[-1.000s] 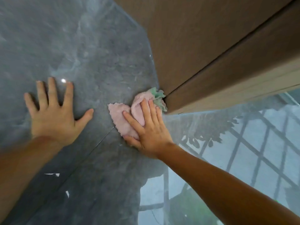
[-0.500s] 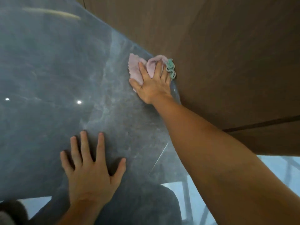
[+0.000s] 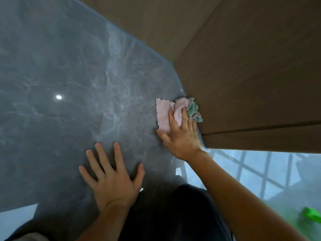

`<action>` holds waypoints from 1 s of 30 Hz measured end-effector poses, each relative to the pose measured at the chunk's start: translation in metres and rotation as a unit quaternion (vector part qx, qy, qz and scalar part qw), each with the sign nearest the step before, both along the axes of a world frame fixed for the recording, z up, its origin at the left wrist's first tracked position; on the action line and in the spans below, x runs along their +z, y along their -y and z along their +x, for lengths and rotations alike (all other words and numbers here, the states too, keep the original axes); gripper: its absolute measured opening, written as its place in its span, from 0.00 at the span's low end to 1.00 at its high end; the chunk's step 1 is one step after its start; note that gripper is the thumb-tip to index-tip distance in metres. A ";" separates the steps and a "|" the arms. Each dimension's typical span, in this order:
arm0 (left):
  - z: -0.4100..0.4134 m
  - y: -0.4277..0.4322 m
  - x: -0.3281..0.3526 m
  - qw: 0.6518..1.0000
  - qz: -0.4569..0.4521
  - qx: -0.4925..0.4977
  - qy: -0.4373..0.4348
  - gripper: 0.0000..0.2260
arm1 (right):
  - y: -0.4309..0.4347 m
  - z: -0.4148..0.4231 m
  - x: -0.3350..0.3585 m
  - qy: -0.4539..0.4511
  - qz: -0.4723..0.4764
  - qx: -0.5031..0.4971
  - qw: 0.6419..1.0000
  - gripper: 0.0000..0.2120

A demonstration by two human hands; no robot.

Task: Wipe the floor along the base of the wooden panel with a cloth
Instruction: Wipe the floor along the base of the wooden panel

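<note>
A pink cloth with a green crumpled edge lies on the glossy grey marble floor, bunched against the base of the brown wooden panel. My right hand presses flat on the cloth, fingers pointing at the panel's base. My left hand rests flat on the floor, fingers spread, nearer to me and left of the right hand, holding nothing.
The wooden panel runs diagonally across the top right, with a horizontal seam low down. A window grid reflects in the floor at lower right. Something bright green sits at the right edge. Dark clothing fills the bottom centre.
My right hand has slid the cloth back along the panel's base toward the corner seam, nearer to me. The view has shifted; my left hand stays flat on the floor.
</note>
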State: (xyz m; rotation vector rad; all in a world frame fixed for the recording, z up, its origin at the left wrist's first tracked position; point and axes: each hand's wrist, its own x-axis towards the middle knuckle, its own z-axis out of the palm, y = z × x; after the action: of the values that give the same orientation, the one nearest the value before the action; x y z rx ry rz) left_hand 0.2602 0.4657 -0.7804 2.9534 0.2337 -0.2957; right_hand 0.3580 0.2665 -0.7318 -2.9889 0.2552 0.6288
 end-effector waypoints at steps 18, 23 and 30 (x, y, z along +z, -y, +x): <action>0.009 0.003 0.021 1.000 -0.023 0.016 0.013 0.33 | -0.146 0.249 -0.009 0.071 0.016 0.193 0.978 0.32; 0.001 -0.002 0.004 1.000 0.001 -0.015 0.004 0.41 | 0.006 0.112 0.002 0.073 -0.025 0.154 0.985 0.32; 0.000 0.001 0.001 1.000 0.012 -0.005 0.012 0.41 | -0.040 0.119 -0.011 0.064 -0.016 0.055 0.996 0.36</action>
State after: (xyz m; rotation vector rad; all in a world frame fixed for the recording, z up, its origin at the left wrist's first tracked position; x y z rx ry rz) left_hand 0.2601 0.4650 -0.7789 2.9806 0.2209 -0.2615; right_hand 0.4774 0.3067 -0.7432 -3.0747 0.0925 0.4436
